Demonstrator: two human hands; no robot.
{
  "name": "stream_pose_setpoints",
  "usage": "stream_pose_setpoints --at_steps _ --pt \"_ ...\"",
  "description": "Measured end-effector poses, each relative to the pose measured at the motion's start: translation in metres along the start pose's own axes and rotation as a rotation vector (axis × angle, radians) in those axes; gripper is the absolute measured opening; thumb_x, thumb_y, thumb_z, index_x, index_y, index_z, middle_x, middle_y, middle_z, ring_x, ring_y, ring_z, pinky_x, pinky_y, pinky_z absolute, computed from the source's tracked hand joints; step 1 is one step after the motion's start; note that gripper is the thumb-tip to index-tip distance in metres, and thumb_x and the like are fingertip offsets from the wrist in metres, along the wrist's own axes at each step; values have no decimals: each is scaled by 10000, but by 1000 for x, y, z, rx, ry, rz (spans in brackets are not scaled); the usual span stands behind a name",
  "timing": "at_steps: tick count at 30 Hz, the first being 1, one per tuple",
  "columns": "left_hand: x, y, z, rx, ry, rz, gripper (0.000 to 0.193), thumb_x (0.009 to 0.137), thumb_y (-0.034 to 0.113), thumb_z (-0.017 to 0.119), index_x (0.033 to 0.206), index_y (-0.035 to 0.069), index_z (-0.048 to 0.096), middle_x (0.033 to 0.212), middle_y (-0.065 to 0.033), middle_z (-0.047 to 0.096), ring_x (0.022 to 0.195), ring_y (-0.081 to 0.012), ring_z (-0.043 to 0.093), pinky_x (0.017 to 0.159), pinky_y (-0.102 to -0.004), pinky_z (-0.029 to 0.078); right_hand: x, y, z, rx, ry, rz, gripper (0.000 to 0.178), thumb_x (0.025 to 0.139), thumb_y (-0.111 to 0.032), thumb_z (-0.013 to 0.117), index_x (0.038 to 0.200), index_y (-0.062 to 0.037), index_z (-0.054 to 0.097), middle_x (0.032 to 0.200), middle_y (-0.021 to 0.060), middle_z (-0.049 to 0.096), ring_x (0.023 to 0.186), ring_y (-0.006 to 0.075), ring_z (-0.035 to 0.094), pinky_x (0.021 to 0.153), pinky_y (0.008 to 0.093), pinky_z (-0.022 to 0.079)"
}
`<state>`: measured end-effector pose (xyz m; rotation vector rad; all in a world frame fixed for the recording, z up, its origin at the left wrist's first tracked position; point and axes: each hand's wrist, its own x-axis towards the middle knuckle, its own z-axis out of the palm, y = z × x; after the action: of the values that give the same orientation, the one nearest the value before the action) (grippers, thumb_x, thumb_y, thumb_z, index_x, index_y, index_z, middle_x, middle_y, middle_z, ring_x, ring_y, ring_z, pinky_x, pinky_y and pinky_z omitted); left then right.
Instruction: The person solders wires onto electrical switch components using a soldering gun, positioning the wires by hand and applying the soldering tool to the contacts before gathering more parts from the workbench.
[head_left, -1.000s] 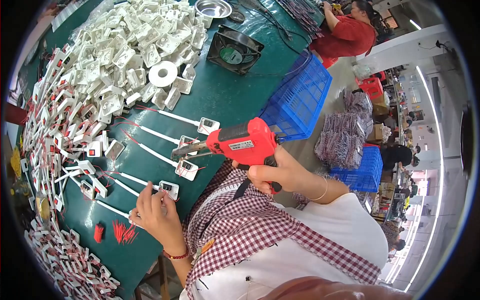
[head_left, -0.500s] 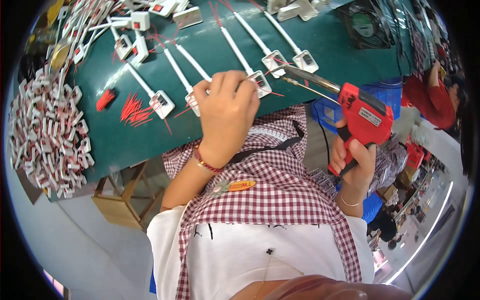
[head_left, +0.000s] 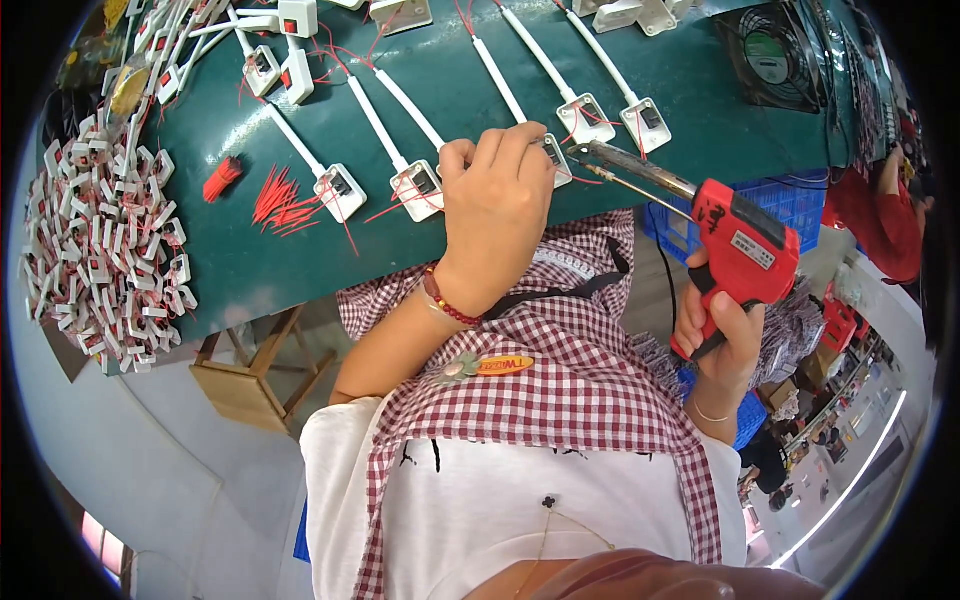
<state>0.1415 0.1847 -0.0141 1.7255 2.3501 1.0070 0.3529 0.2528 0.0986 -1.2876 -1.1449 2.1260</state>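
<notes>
at the near edge of the green tabletop (head_left: 300, 270): both hands are seen at work on a row of small white switch boxes.
left hand (head_left: 497, 205): laid palm down on the tabletop edge, fingers curled over one white switch box (head_left: 556, 160); the box is mostly covered, and whether it is pinched or only pressed cannot be told. a red bead bracelet is worn at the wrist.
right hand (head_left: 722, 335): closed firmly around the handle of a red soldering gun (head_left: 745, 245), held out past the tabletop edge.
soldering gun tip (head_left: 590, 152): the dark metal barrel is pointed left, its end set at the covered switch box, just beside the left fingertips.
other switch boxes: one (head_left: 417, 188) and another (head_left: 338, 190) are lying left of the left hand; two more (head_left: 587, 117) (head_left: 645, 123) are lying just above the gun barrel; each is joined to a white cord running up the tabletop, with thin red wires at it.
cut red wires (head_left: 282, 203): scattered in a loose fan left of the boxes; a small red bundle (head_left: 221, 180) is lying beside them.
white parts (head_left: 105, 250): heaped at the left end of the tabletop.
fan (head_left: 775, 55): a black fan is set at the far right of the tabletop.
blue crate (head_left: 800, 200): seen below the tabletop, behind the gun.
another person (head_left: 885, 215): a red sleeve is seen at the far right.
</notes>
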Motion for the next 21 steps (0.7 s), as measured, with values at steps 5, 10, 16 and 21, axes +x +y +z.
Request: stream_pose_setpoints --at_steps 5,10,16,21 --pt "0 0 1 -15 -10 -29 146 719 60 710 780 75 578 1007 14 630 835 -168 579 764 -370 366 2 -1 2 -37 22 47 444 855 -202 596 1177 75 464 614 64 486 444 105 450 401 229 373" --pt "1 -1 -1 -18 -38 -33 151 715 66 719 779 75 583 1002 16 632 837 -167 579 763 -368 360 1 -1 3 -99 60 75 448 855 -233 583 1143 80 444 612 58 462 436 101 429 384 224 354" --pt "2 0 -4 -42 -36 -49 137 724 70 715 787 78 594 995 19 640 843 -162 575 763 -364 348 1 -5 4 -74 21 90 373 858 -180 588 1126 59 488 630 58 488 475 105 457 424 235 371" --pt "3 -2 -5 -41 -41 -33 126 729 72 711 792 77 602 995 22 643 849 -159 573 769 -365 344 1 -8 5 -75 22 94 359 861 -169 581 1120 60 485 638 60 489 480 103 452 431 232 369"
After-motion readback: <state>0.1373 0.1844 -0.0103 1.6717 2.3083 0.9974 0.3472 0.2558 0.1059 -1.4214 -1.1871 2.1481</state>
